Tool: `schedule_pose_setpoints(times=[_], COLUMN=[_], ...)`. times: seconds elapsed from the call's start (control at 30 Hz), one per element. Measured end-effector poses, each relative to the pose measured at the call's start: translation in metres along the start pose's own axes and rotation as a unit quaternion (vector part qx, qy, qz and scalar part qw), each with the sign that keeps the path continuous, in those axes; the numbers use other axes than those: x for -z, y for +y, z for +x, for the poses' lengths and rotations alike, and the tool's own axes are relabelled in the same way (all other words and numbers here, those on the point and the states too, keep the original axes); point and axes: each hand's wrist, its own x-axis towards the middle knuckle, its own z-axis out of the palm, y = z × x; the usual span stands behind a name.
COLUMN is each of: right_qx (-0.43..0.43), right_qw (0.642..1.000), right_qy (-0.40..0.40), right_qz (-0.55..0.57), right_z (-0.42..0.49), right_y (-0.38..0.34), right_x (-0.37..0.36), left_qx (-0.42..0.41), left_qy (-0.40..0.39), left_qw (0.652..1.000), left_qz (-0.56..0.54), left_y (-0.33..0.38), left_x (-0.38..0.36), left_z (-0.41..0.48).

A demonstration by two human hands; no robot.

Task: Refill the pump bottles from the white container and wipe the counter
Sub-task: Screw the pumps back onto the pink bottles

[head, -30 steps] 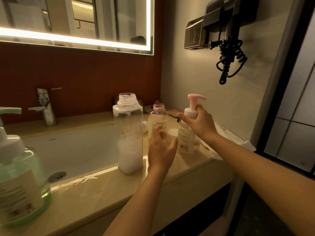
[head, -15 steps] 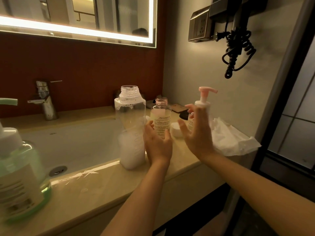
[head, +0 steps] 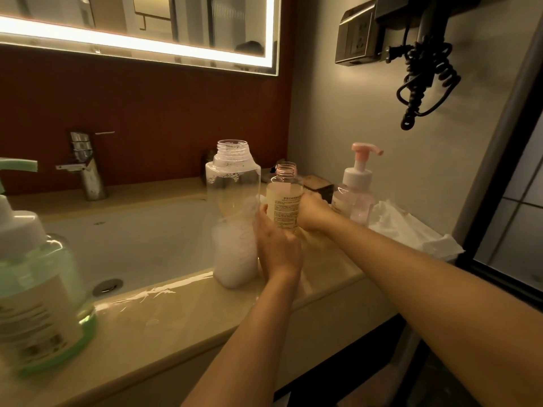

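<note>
here — left hand (head: pixel 279 251), right hand (head: pixel 313 214) on uncapped bottle (head: pixel 284 205)

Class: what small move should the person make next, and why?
Probably steady the small bottle with the right hand and take the big container with the left hand, to pour: both are uncapped, and the container beside the left hand holds white liquid.

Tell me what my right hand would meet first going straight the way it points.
Probably the small clear labelled bottle with the pink neck, directly beside the right hand; depth is unclear.
</note>
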Motion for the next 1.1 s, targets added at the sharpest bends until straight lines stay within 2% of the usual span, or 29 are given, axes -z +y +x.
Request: schedule_pose_setpoints(times=[0.17,0.37,0.6,0.8,0.9,0.97,1.1], right_qx=[-0.021,-0.051,0.003,0.016,0.037,0.027,-0.038], right_qw=[0.995,0.986,0.95,0.926,0.929,0.942,0.991], right_qy=[-0.06,-0.074,-0.072,-0.126,-0.158,-0.152,-0.04], right_qz=[-0.075,-0.14,-0.303,-0.357,-0.334,-0.299,-0.124], right_z=[0.016,0.018,0.017,0.01,0.015,0.015,0.012], right_y=[-0.004,-0.005,-0.003,-0.007,-0.009,-0.009,-0.006], right_x=[-0.011,-0.012,-0.008,0.007,0.01,0.009,0.008], left_qx=[0.004,0.011,0.007,0.006,0.006,0.004,0.003], left_qy=[0.009,0.009,-0.002,-0.003,-0.004,-0.002,0.001], left_qw=[1.0,0.999,1.0,1.0,1.0,1.0,1.0], left_qz=[-0.025,-0.035,-0.02,-0.023,-0.02,-0.02,-0.017], left_y=[-0.003,-0.006,-0.004,-0.006,-0.007,-0.008,-0.005], left_x=[-0.003,-0.004,-0.004,-0.004,-0.005,-0.006,-0.005], left_z=[0.002,0.004,0.003,0.004,0.004,0.004,0.003])
